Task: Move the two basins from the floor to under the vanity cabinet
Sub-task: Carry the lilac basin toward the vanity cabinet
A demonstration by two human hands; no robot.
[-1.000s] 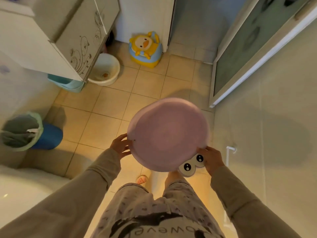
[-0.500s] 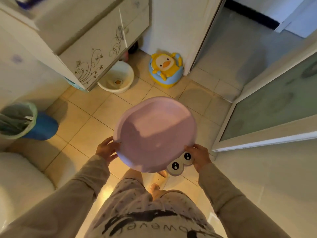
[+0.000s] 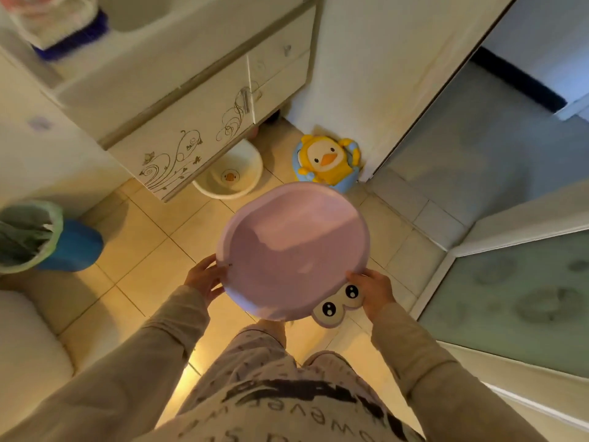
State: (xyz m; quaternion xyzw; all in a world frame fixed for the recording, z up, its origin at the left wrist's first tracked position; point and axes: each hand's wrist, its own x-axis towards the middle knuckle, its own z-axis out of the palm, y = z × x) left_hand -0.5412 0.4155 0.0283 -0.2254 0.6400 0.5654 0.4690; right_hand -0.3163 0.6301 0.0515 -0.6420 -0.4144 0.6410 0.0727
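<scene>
Now both hands grip a pink basin (image 3: pixel 293 250) by its rim, left hand (image 3: pixel 205 277) and right hand (image 3: pixel 371 290) on opposite sides. A white basin (image 3: pixel 231 177) sits half under the cabinet (image 3: pixel 178 135).

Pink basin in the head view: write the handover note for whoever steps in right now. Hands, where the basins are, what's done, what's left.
Left hand: gripping the pink basin at its left rim.
Right hand: gripping the rim on the right, by the basin's cartoon-eyes tab.
Pink basin: held in the air above the tiled floor, short of the vanity cabinet.
White basin: on the floor, partly tucked under the cabinet's front edge.
Done: white basin appears placed.
Left: carry the pink basin forward and set it under the cabinet, probably beside the white one.
</scene>
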